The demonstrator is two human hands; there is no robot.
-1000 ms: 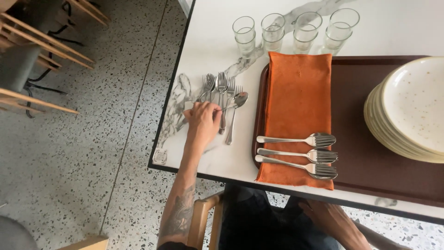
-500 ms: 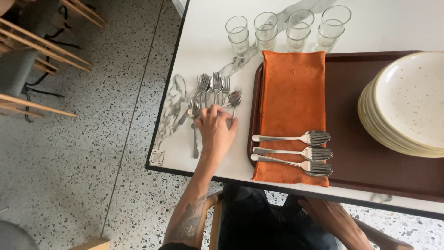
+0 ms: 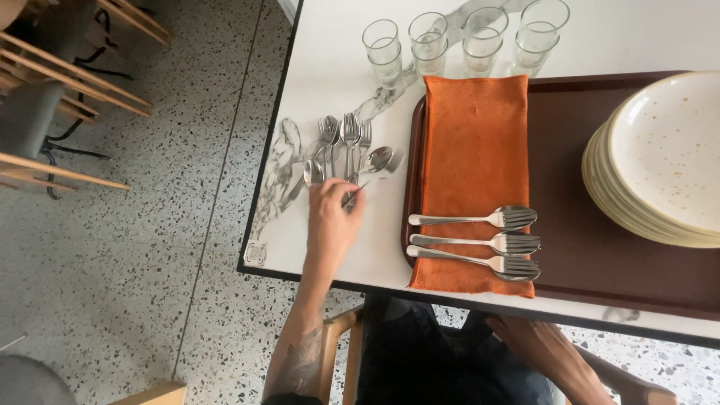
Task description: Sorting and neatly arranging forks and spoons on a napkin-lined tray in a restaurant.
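Standing on speckled terrazzo floor point(image 3: 150, 225), white marble table point(image 3: 330, 67), wooden chairs point(image 3: 67, 52) beside

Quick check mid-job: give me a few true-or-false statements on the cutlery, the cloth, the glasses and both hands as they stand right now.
1. Three forks lie side by side on the orange cloth. True.
2. The left hand rests on the stack of plates. False: it is on the loose cutlery on the white table, left of the brown tray.
3. Four empty glasses stand in a row beyond the tray. True.
4. The right hand holds a fork over the cloth. False: it is low, at the table's near edge, holding nothing visible.
5. The cloth lies on the floor. False: it lies on the tray.
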